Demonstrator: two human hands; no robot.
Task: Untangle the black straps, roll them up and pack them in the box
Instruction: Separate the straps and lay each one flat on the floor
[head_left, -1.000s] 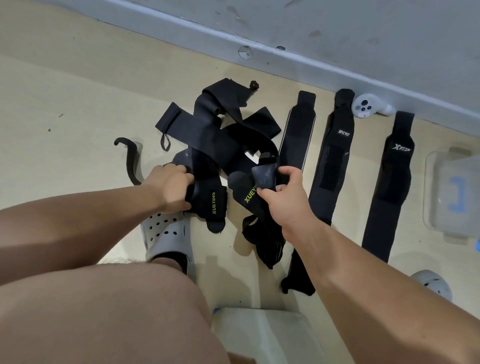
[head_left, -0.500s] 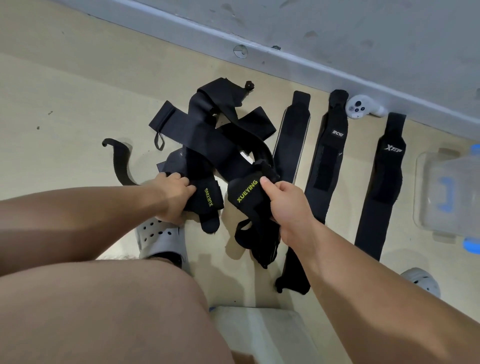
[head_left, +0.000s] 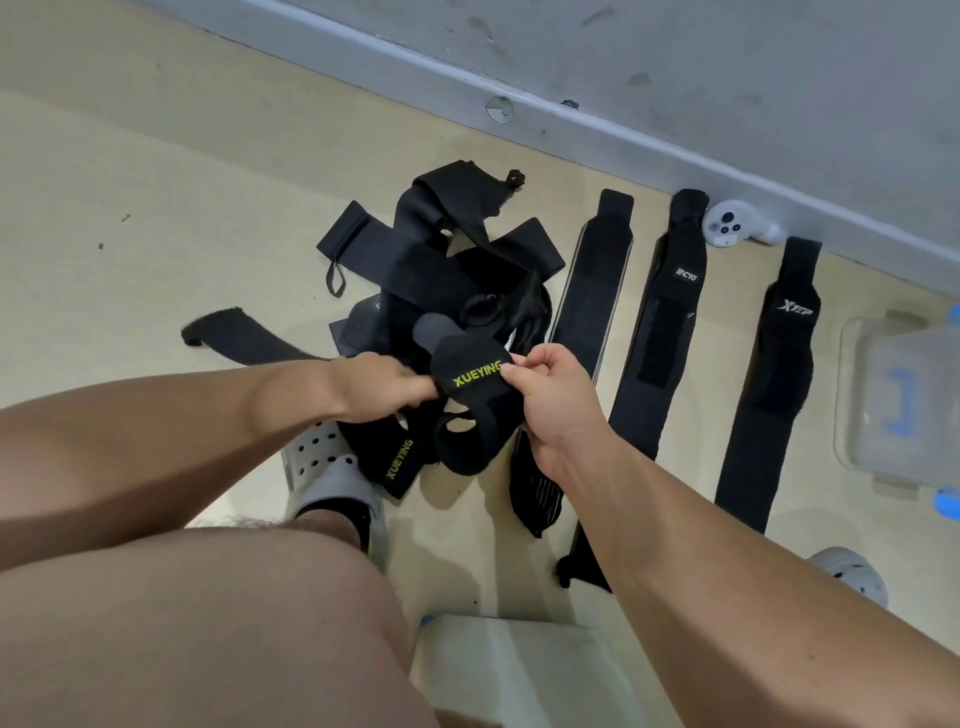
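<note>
Head view, the only one. Both hands now work one strap: the XUEYING strap (head_left: 470, 375), raised just above the near edge of the tangled pile (head_left: 457, 270). The right hand (head_left: 545, 402) pinches its label end between thumb and fingertips. The left hand (head_left: 384, 387) meets the strap's opposite edge with fingers reaching forward; the tips are hidden behind the fabric, so I cannot tell whether they pinch or only touch. A second ago the left hand gripped a second XUEYING strap (head_left: 399, 462); it has let that go, and it lies against the grey shoe (head_left: 322, 457). The held strap's tail hangs in a loop under the hands and appears still joined to the pile. Judgement: one strap is being singled out, and untangling is still under way. Three flat straps (head_left: 670, 312) lie side by side to the right, unrolled. A curved loose strap (head_left: 234, 332) lies left of the pile. The clear box (head_left: 904, 395) sits at the far right, well apart, and no strap shows in it. A white controller (head_left: 727, 226) rests by the wall.
</note>
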